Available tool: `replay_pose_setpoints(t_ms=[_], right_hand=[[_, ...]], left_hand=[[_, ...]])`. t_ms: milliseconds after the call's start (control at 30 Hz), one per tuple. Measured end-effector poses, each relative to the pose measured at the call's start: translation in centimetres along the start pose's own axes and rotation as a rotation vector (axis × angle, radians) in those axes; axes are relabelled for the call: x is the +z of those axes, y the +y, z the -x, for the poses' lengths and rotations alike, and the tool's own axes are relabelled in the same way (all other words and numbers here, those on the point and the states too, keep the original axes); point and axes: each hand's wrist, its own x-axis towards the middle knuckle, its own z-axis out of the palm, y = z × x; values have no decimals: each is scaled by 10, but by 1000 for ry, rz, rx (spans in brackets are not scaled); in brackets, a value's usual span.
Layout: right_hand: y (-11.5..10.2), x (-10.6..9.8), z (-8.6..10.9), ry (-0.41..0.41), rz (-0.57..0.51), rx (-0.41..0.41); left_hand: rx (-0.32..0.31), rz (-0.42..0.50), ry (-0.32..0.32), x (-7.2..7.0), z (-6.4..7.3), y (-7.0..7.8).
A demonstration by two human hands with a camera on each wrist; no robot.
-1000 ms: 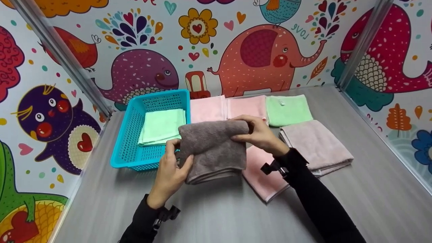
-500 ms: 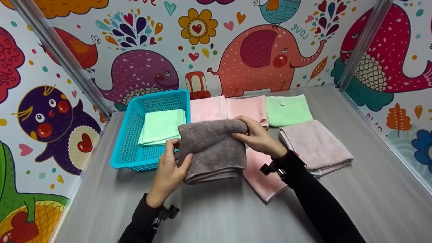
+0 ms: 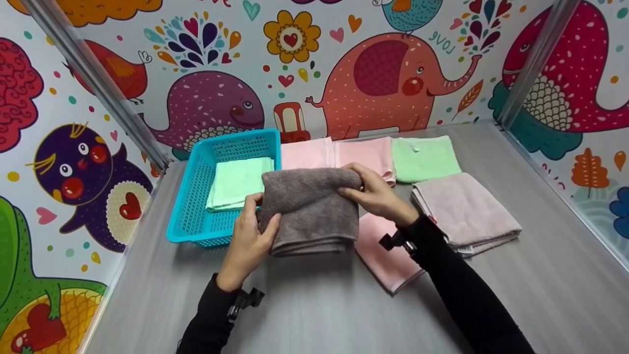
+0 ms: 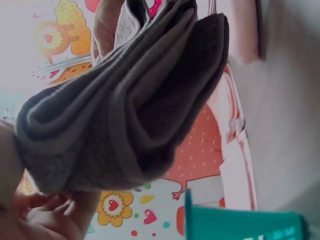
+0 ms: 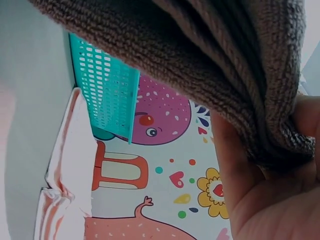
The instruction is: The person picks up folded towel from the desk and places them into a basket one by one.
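Note:
A folded grey-brown towel (image 3: 312, 209) is held up in front of the basket by both hands. My left hand (image 3: 248, 246) grips its left edge, thumb on the near face and fingers behind. At its upper right corner, my right hand (image 3: 378, 194) pinches it between thumb and fingers. In the left wrist view the towel (image 4: 115, 115) shows several stacked layers along its side. The right wrist view has the layers of the towel (image 5: 225, 65) gathered between the thumb and fingers of the right hand (image 5: 270, 200).
A turquoise basket (image 3: 184, 206) at left holds a folded light-green towel (image 3: 241, 182). Along the back lie pink towels (image 3: 307, 153) (image 3: 366, 157) and a green towel (image 3: 425, 160). A pale pink-beige towel (image 3: 467, 209) lies right; another pink towel (image 3: 388, 255) lies under the right forearm.
The grey-brown towel has risen slightly in the head view, still gripped by both hands. The whole scene has shifted a little with the head camera.

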Motion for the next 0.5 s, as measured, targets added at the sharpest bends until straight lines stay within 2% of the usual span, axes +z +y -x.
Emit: replay_pose_setpoints(t_ms=[133,267,367,433,500], right_hand=[[-3,0,-16,15,39,-2],[-8,2,-37,29,105,-10],[-13,5,-54,34,112,14],[-16,10,-65,29,121,34],[-20,15,-77,2,102,71]], left_hand=[[-3,-13,37,-4,-13,-3],[-46,10,72,-12,-31,-9],[-84,34,94,-21,-44,-13],[-82,36,123,-28,-52,-17],[-55,23,138,-35,-60,-23]])
